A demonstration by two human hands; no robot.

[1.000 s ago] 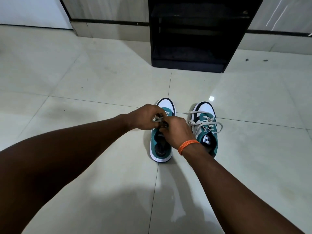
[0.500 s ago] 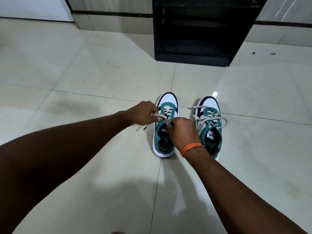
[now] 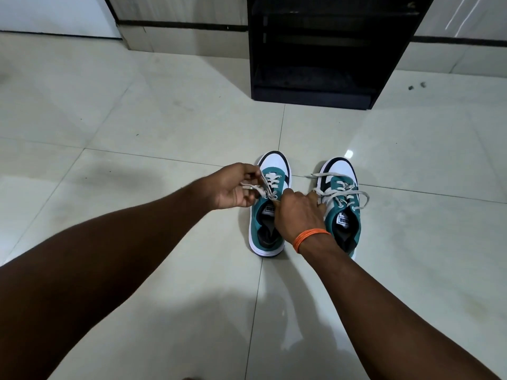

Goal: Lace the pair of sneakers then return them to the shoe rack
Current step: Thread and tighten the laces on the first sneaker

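On the tiled floor [image 3: 137, 119], left hand [image 3: 233, 189] pinches the left sneaker's [image 3: 267, 215] lace [image 3: 262, 189]; right hand [image 3: 299, 212] grips its other end; uneven pulling could unthread an eyelet.

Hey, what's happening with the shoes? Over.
Left hand pinching the lace of left sneaker. Right hand on it too. Shoe rack unblocked.

- Dim, flat indoor light, with a cool greenish cast over the pale floor tiles [image 3: 137, 119]
- A small bright glare spot [image 3: 349, 154] lies on the glossy tile just beyond the right sneaker
- A soft, broad shadow [image 3: 170, 311] pools near, under the arms
- The far shoe rack [image 3: 315, 50] interior is nearly black
- Wide-angle bending curves the tile lines at the edges
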